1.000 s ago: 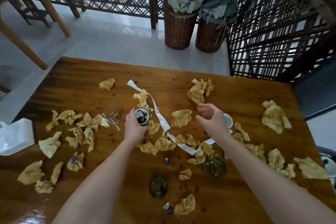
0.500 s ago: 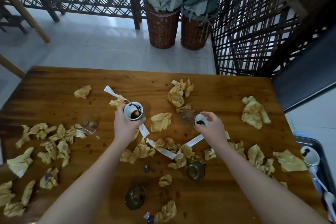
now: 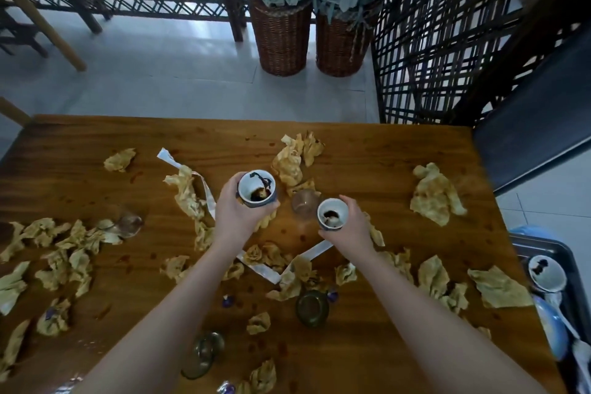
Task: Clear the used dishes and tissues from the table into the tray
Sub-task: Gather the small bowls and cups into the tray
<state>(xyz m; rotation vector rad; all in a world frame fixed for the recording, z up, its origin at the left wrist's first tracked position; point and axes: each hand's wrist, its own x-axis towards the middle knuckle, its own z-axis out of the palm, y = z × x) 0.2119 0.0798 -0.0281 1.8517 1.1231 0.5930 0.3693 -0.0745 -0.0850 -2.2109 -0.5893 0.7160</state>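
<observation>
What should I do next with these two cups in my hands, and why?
Probably carry both to the tray on your right and set them beside the white cup already there. Your left hand grips the larger cup, your right hand the smaller cup; both hold dark dregs.

The table (image 3: 351, 150) was wood-grained brown, the tissues (image 3: 435, 195) pale yellow, the cups (image 3: 257, 187) white inside with dark stains; the baskets (image 3: 281, 38) at twelve o'clock were reddish-brown and woven.

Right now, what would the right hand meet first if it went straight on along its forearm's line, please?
Probably the clear glass just beyond the right hand and its cup, though the hand may pass above it.
</observation>
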